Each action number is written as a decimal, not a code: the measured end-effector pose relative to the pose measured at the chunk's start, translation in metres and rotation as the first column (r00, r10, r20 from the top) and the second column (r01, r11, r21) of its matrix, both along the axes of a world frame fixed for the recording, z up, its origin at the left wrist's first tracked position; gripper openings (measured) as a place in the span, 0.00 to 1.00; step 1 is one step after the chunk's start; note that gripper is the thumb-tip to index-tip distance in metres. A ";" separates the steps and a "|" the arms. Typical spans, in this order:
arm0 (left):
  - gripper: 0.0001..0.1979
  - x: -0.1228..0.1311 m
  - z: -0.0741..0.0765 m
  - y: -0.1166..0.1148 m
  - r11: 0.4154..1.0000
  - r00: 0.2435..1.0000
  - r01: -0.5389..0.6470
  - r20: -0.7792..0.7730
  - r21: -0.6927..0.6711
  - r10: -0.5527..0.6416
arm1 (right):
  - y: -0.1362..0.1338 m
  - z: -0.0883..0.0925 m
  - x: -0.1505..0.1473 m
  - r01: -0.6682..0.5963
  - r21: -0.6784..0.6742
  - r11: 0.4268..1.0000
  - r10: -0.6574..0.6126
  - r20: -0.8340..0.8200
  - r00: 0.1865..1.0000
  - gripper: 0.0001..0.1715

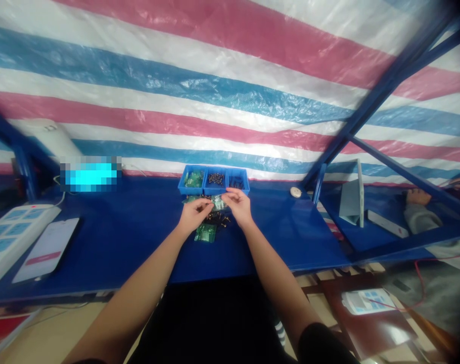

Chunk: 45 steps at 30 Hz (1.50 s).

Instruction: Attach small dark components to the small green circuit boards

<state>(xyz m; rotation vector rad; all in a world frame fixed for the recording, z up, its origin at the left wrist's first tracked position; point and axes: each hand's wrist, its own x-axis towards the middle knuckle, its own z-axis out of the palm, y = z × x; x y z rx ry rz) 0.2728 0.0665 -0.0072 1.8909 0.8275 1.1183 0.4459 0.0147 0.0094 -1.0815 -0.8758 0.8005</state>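
Black clothing (211, 323), cut off below — both hands (194, 215) (239, 206) pinching clear packet (218, 203), contents indistinct.

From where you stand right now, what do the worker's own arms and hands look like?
The left hand and right hand wear no gloves, and no watch or bracelet shows. Both forearms are bare. A black sleeve shows on the right.

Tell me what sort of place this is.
Likely a makeshift workbench area: there's a blue bench, a striped plastic sheet behind it, and a three-compartment blue tray holding small parts.
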 end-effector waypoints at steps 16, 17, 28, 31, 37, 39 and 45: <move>0.11 -0.001 0.005 0.002 0.996 0.995 -0.075 0.065 -0.053 0.078 | 0.002 -0.008 0.000 -0.118 -0.051 0.992 0.122 0.087 0.989 0.18; 0.12 -0.001 0.005 0.002 0.996 0.995 -0.084 0.053 -0.043 0.086 | 0.002 -0.008 0.000 -0.111 -0.058 0.992 0.116 0.099 0.988 0.17; 0.14 -0.002 0.002 0.002 0.996 0.996 -0.090 0.009 0.000 0.090 | 0.002 -0.011 0.002 -0.099 -0.107 0.989 0.118 0.194 0.974 0.16; 0.13 -0.002 0.002 0.002 0.996 0.996 -0.086 0.007 0.003 0.086 | 0.000 -0.008 0.003 -0.106 -0.112 0.988 0.131 0.245 0.961 0.15; 0.13 -0.002 0.000 0.002 0.996 0.997 -0.083 0.000 0.018 0.083 | -0.001 -0.009 0.004 -0.173 -0.099 0.980 0.198 0.382 0.903 0.14; 0.13 -0.003 -0.002 0.003 0.998 0.998 -0.069 0.003 0.012 0.069 | -0.001 -0.011 0.004 -0.191 -0.091 0.977 0.212 0.410 0.887 0.14; 0.13 -0.003 -0.003 0.005 0.998 0.998 -0.057 0.011 0.023 0.057 | -0.001 -0.012 0.003 -0.183 -0.087 0.979 0.203 0.456 0.866 0.15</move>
